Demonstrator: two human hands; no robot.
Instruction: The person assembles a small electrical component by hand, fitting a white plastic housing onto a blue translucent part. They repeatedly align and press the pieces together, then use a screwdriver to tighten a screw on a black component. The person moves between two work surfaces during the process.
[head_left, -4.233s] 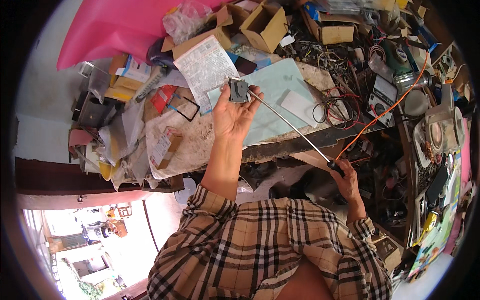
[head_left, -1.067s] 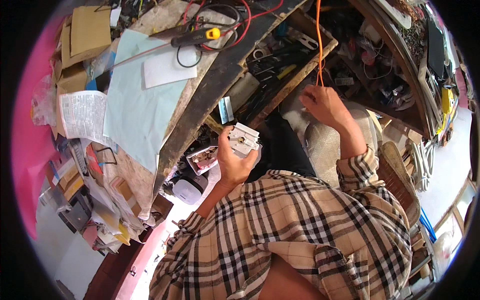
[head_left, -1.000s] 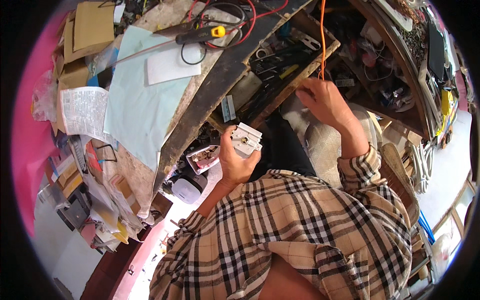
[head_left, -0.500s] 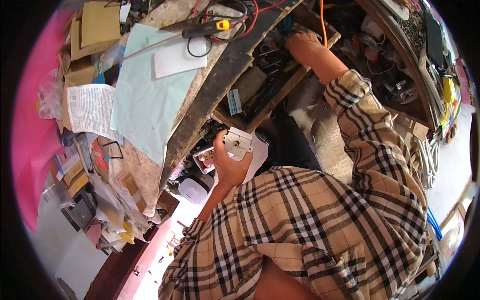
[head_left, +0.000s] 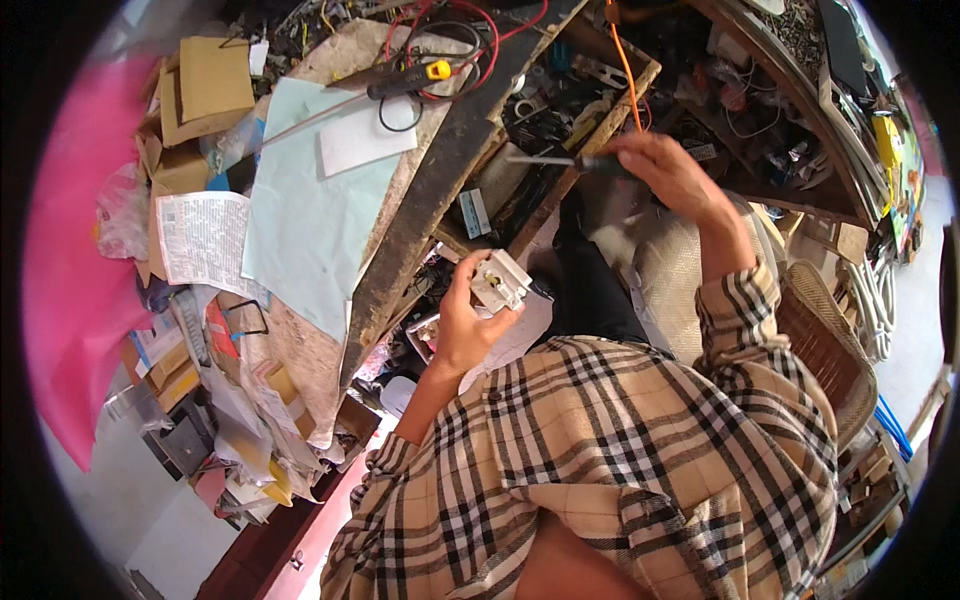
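My left hand (head_left: pixel 464 332) is closed around a small white plastic electrical fitting (head_left: pixel 501 283), thumb on one side and fingers on the other. A dark opening shows in the fitting's upper face. In my right hand (head_left: pixel 678 178) is a screwdriver (head_left: pixel 597 165) with a dark handle, its metal shaft pointing left. The hand and tool are somewhat smeared by motion. Below the shaft lies an open wooden drawer (head_left: pixel 548 217) of tools and parts, with pliers (head_left: pixel 598 70) toward its far end and a small blue-and-white box (head_left: pixel 474 212) near its close end.
On the worn workbench (head_left: pixel 400 240) to the left lie a pale blue sheet (head_left: pixel 310 220), a white pad (head_left: pixel 365 140) and a long screwdriver (head_left: pixel 400 80) with a yellow-tipped handle. An orange cord (head_left: pixel 625 65) hangs over the drawer. A woven chair (head_left: pixel 825 340) stands at right.
My right hand has come out of the drawer toward me, carrying a screwdriver. The left hand has shifted slightly right, and the white fitting is tilted differently.
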